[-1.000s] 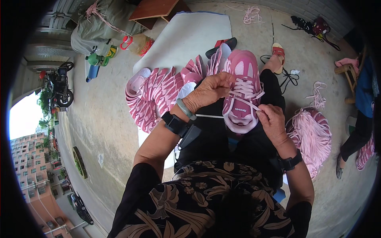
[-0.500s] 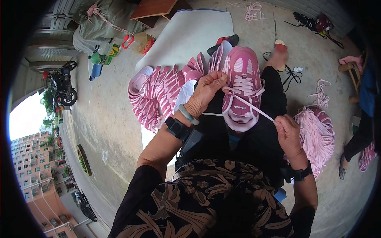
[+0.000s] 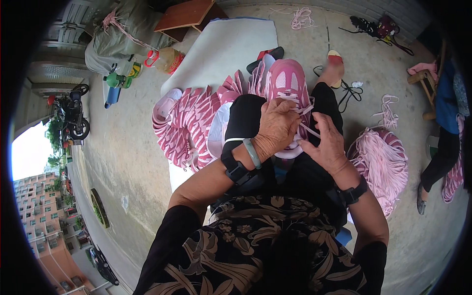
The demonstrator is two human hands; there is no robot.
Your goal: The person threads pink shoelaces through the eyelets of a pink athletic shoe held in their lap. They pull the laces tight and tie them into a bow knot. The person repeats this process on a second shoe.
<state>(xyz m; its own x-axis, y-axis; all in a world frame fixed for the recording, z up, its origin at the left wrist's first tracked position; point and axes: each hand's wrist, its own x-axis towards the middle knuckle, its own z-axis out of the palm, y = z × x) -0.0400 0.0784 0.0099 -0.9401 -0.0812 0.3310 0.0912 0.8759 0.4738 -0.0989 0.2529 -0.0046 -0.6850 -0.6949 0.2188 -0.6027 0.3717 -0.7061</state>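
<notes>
Grey concrete floor (image 3: 132, 142) covered in part by large white flat sheet (image 3: 221, 51) | curved row of pink-and-white shoe uppers (image 3: 189, 118) laid across sheet's near part | translucent amber jug with red handle (image 3: 170, 61) stood just left of sheet | pale-pink lace tangle (image 3: 301, 20) seen near sheet's far right corner | heaped pale-pink laces (image 3: 381, 169) placed well right of sheet

The left hand (image 3: 279, 128) covers much of the pink sneaker (image 3: 282, 80), and the right hand (image 3: 325, 146) blocks its near right side. Pink shoe uppers (image 3: 184, 118) wall off the left. From here, 1 way to the toe runs over concrete floor (image 3: 314, 49), between the black-and-red slide (image 3: 276, 52) and sandaled foot (image 3: 332, 72); a pink lace bundle (image 3: 381, 160) narrows the right.
</notes>
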